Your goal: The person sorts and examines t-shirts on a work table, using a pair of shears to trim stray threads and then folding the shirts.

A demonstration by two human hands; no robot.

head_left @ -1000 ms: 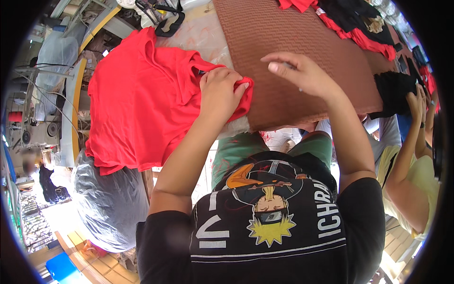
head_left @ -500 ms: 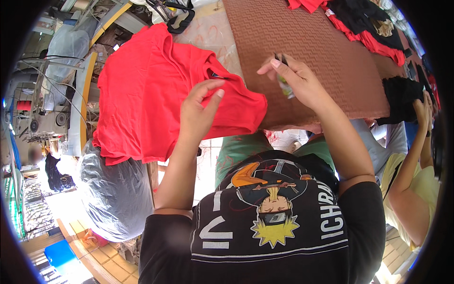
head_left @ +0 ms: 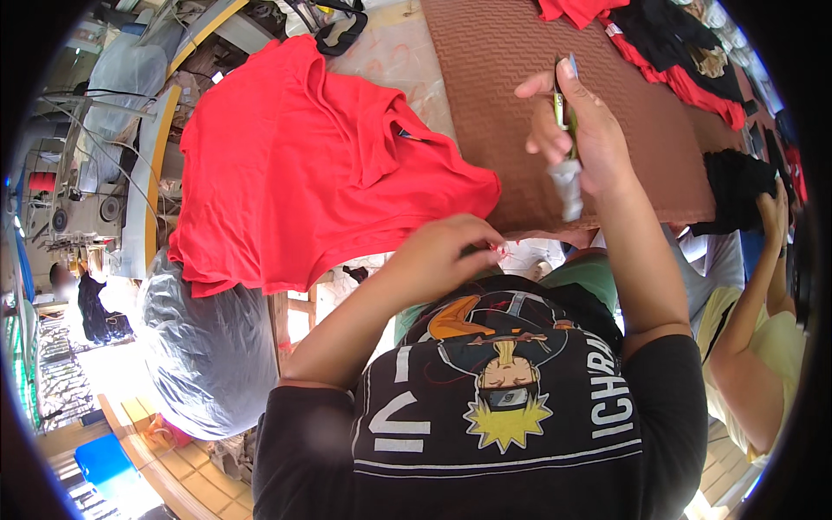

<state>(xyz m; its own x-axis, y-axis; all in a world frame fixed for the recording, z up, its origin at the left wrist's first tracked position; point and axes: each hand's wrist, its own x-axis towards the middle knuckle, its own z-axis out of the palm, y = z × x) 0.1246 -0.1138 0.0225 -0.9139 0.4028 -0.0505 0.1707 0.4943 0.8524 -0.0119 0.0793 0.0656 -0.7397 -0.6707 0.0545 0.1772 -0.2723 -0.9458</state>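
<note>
A pair of thread snips [head_left: 562,121] with dark blade tips, a green middle and a grey wrapped end is in my right hand [head_left: 591,134], raised over the brown cloth. My left hand [head_left: 455,247] is in front of the table edge, above my lap, its fingers curled and thumb and fingertips close together. A bit of red shows at those fingertips, too small to make out. Just beyond my left hand, a red knit garment [head_left: 269,173] lies spread and rumpled over the table's left part, hanging over the front edge.
Brown patterned cloth [head_left: 485,78] covers the table's right part. Black and red garments [head_left: 667,43] are heaped at the far right. A person [head_left: 754,347] at the right handles a black garment [head_left: 737,186]. A plastic-wrapped bundle [head_left: 208,355] and machine parts stand at the left.
My left hand has come off the red garment, moving toward me and right, its fingers curling. My right hand has moved up and right with the thread snips. The garment's near edge has shifted slightly.
</note>
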